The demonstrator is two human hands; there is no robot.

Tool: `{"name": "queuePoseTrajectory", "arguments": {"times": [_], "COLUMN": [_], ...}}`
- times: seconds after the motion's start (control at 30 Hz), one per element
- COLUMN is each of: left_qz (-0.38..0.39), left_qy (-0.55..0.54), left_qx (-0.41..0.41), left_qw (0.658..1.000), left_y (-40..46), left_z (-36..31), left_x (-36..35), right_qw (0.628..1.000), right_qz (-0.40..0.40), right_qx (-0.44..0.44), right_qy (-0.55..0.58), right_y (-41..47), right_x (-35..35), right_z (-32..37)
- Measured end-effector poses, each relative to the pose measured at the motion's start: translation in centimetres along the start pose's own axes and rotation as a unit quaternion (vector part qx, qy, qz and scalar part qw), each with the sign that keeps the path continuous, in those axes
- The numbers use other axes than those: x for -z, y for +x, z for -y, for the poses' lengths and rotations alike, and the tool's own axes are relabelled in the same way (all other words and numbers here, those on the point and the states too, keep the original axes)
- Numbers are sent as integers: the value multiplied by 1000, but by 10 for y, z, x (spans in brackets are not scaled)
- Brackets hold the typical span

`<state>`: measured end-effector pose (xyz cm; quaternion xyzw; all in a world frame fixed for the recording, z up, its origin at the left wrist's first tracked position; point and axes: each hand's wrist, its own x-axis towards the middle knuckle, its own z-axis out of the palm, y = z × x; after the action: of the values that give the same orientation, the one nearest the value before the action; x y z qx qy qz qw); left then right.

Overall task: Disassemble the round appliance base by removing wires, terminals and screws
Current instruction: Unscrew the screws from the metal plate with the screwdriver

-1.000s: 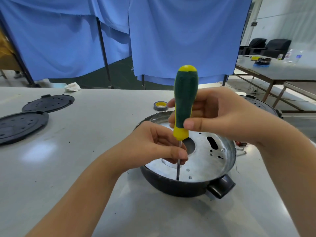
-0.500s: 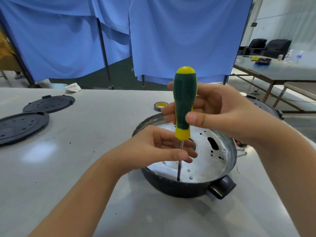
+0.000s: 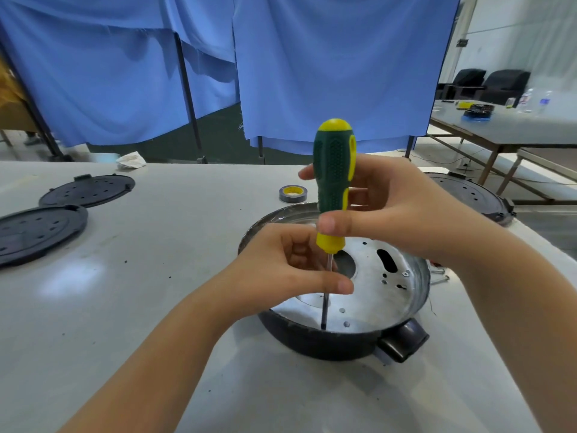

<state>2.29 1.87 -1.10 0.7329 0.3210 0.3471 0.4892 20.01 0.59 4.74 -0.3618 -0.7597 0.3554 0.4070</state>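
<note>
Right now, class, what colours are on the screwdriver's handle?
The screwdriver handle is dark green with yellow at the cap and collar, seen in the head view.

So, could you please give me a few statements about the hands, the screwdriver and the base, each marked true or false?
1. The right hand grips the screwdriver by its green handle. True.
2. The left hand lies flat on the table. False: it pinches the screwdriver's shaft above the base.
3. The screwdriver stands nearly upright, its tip down on the metal plate near the front rim. True.
4. The tape roll lies inside the base. False: it lies on the table behind the base.
5. Two black round covers lie on the table to the left. True.
</note>
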Motion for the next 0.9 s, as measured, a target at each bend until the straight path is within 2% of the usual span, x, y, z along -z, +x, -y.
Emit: {"name": "queuePoseTrajectory", "arguments": {"times": [0.17,0.27,0.4,0.5,0.57,0.73,0.8,0.9], "left_qz": [93,66,-8,-42,-22,94,91,44], "left_qy": [-61,-44,4,23,16,-49,-45,-14], "left_qx": [23,28,2,-8,4,30,34,31], "left_qw": [994,996,1000,999,1000,994,994,998], "left_y": [-4,-3,-1,1,1,-4,-4,-3], "left_z": [-1,-2,-1,0,1,0,-1,-3], "left_x": [7,6,-1,-4,-2,10,11,7], "right_qw": [993,993,998,996,998,997,994,996], "right_qz": [82,83,19,-18,-17,57,78,75], "right_qx": [-17,-38,-36,-29,-26,-22,-27,-32], "right_qy": [80,80,-47,-79,-59,44,69,47], "right_y": [-4,-5,-2,0,0,-4,-4,-3], "right_x": [11,12,6,4,7,10,10,7], "right_z": [0,0,3,2,-1,-1,-2,-1]}}
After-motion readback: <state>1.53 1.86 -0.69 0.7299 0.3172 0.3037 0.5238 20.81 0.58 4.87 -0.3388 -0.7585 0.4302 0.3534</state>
